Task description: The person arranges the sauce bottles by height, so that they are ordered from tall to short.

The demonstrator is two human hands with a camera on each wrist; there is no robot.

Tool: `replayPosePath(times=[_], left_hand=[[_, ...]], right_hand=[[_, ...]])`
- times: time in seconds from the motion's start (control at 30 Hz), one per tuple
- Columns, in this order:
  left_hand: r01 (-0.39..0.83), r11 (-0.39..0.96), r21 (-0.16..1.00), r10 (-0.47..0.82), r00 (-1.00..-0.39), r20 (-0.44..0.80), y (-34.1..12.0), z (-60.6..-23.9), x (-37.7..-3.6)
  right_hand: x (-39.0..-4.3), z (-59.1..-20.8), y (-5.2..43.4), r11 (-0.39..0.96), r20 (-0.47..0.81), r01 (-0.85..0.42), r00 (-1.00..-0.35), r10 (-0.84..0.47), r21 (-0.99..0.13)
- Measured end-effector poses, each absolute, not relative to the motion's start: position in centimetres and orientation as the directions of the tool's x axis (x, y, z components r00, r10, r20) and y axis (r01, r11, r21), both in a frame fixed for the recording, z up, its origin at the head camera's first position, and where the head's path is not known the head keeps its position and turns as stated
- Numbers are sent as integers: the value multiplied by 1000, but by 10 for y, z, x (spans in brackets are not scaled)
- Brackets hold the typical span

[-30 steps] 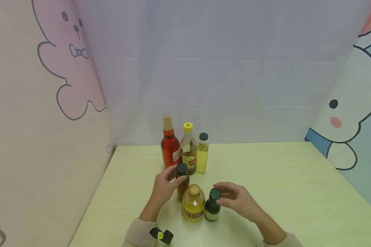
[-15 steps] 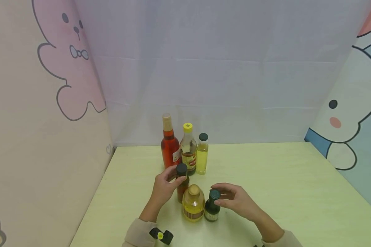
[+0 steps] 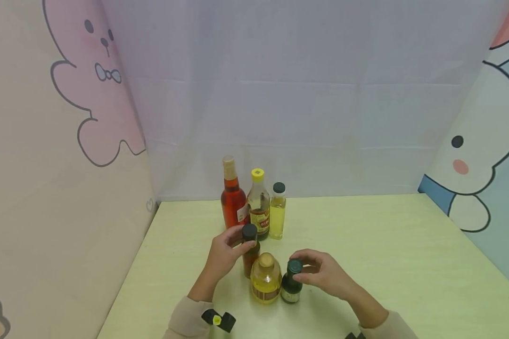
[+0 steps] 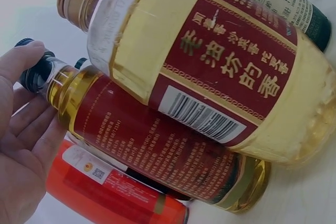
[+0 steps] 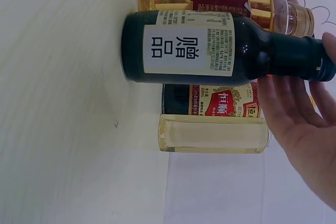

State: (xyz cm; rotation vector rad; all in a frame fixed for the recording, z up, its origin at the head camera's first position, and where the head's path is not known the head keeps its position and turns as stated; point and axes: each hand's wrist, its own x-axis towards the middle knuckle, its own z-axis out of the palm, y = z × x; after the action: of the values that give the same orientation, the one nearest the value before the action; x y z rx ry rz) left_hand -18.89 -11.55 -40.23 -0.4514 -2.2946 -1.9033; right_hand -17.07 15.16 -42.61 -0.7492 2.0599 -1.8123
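Note:
My left hand (image 3: pixel 222 256) holds the black-capped oil bottle (image 4: pixel 157 135) near its top, thumb on the cap and fingers behind the neck. With the thumb at its cap and fingers behind its neck, my right hand (image 3: pixel 324 273) grips the small dark green bottle (image 5: pixel 189 48), which has a white label. Between these two stands a wide clear bottle of yellow oil (image 3: pixel 266 282) with a gold cap and a dark red label. All three are upright and close together on the pale table (image 3: pixel 365 245).
Behind them stand a tall red bottle (image 3: pixel 233 202), a yellow-capped bottle of dark liquid (image 3: pixel 259 216) and a slim bottle of yellow oil (image 3: pixel 277 216). A patterned side wall (image 3: pixel 68 188) borders the table's left, and a white cloth (image 3: pixel 301 117) hangs behind it.
My right hand's thumb and fingers have shifted slightly left, closer around the dark green bottle's neck. The left hand stays at the black-capped bottle, and the bottles hold their places.

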Motion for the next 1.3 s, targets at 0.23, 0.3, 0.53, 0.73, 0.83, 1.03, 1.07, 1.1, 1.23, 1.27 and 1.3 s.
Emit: replayPosePath(times=[0.23, 0.3, 0.53, 0.73, 0.83, 1.03, 1.07, 1.1, 1.23, 1.27, 1.3], left_hand=[[271, 178, 946, 156, -957, 244, -117, -398, -192], [259, 175, 950, 155, -960, 233, -117, -396, -193], [243, 178, 954, 169, -962, 213, -117, -388, -200], [264, 184, 947, 199, -953, 227, -113, -379, -203], [265, 202, 943, 210, -952, 222, -111, -374, -202], [272, 242, 931, 239, -947, 214, -108, -366, -205], [273, 245, 931, 244, -946, 213, -108, -365, -207], [277, 243, 930, 253, -943, 215, -107, -364, -208], [291, 245, 925, 289, -933, 217, -105, -359, -213], [294, 246, 923, 299, -929, 216, -104, -358, -214], [297, 245, 923, 308, -926, 217, -104, -356, -216]], right_hand=[[-173, -425, 152, 79, 102, -178, -816, -569, -981], [-173, -426, 152, 81, 102, -179, -815, -571, -981], [-173, -424, 152, 85, 97, -177, -814, -573, -980], [-172, -424, 152, 75, 100, -174, -812, -576, -982], [-171, -424, 152, 75, 94, -168, -811, -577, -983], [-171, -424, 151, 78, 88, -162, -810, -580, -984], [-171, -424, 151, 76, 89, -162, -809, -581, -984], [-171, -424, 152, 74, 90, -162, -809, -581, -984], [-172, -424, 152, 68, 90, -158, -808, -583, -985], [-172, -425, 152, 67, 88, -156, -808, -582, -985], [-172, -425, 152, 68, 89, -157, -808, -582, -985]])
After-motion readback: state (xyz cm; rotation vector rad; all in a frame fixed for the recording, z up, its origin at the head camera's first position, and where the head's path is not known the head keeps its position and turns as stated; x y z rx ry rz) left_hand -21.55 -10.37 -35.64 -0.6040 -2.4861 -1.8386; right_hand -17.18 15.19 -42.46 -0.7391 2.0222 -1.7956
